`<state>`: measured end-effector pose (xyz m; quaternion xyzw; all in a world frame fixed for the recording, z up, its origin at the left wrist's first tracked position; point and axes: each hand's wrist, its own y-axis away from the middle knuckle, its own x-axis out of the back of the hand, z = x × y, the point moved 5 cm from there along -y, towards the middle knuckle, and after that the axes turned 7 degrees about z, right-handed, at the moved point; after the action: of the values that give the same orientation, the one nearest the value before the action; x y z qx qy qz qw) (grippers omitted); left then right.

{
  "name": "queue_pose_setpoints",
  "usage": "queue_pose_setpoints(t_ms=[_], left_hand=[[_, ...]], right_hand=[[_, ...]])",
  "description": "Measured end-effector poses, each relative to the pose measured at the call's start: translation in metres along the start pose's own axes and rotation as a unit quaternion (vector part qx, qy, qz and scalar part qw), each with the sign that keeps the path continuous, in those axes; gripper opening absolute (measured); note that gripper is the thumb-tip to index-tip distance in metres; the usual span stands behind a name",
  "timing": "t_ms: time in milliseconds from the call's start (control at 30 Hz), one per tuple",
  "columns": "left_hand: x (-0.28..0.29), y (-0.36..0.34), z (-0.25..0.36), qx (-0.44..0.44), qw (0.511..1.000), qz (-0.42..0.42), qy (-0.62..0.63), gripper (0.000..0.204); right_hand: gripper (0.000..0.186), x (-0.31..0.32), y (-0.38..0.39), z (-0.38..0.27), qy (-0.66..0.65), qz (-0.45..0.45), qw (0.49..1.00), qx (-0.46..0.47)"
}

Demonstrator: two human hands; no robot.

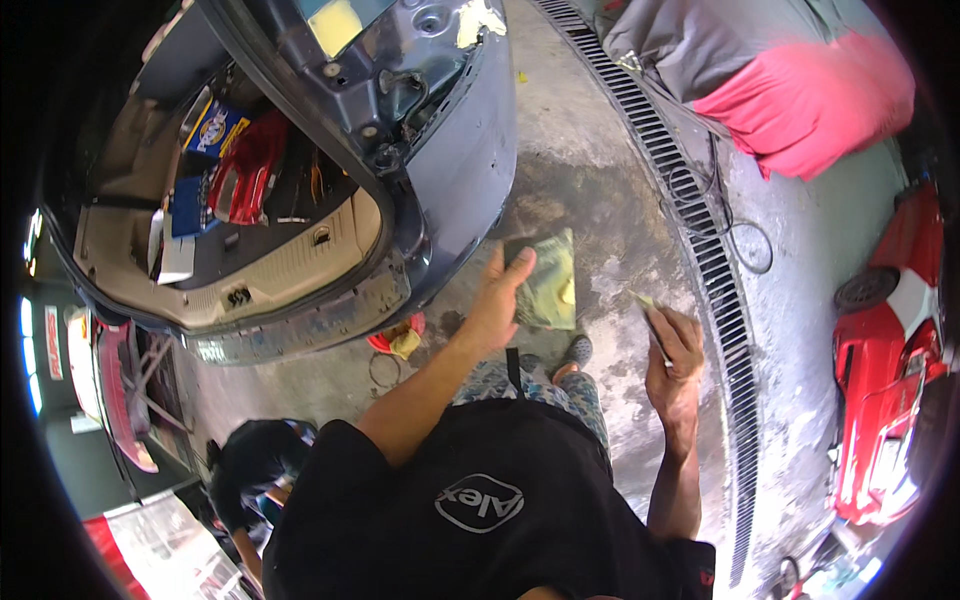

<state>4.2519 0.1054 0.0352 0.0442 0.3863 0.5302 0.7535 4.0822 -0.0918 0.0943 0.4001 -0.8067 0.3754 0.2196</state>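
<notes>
Head view: nearest, the right hand (676,352) pinches a thin spreader (647,312) between thumb and fingers. The spreader looks light and perhaps springy, best held behind its yellowish tip. Slightly farther forward, the left hand (497,303) clasps a flat plate (540,300) by its left edge, thumb on top, fingers hidden underneath. The plate is held above the concrete floor (545,120), smeared with yellowish paste (568,292). It seems stiff and light; the paste is probably soft and slippery, so the left edge, away from the thickest dab, suits a grip. Beyond, to the left, stands a blue-grey car body (455,190); to the right runs a floor drain (690,205).
</notes>
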Motion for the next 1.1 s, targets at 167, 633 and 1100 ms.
queue_pose_setpoints(t_ms=[167,633,1100], left_hand=[[-0.015,-0.004,0.045,-0.149,0.985,0.079,0.032,0.039],[0.038,-0.002,0.125,-0.384,0.884,0.167,-0.206,0.025],[0.123,-0.001,0.156,-0.248,0.951,0.183,-0.016,0.042]], right_hand=[[0.061,-0.014,-0.080,-0.010,0.011,-0.059,0.979,0.197],[0.059,-0.094,-0.142,-0.087,0.015,-0.240,0.898,0.368],[0.042,-0.166,-0.268,-0.048,-0.078,-0.071,0.974,0.200]])
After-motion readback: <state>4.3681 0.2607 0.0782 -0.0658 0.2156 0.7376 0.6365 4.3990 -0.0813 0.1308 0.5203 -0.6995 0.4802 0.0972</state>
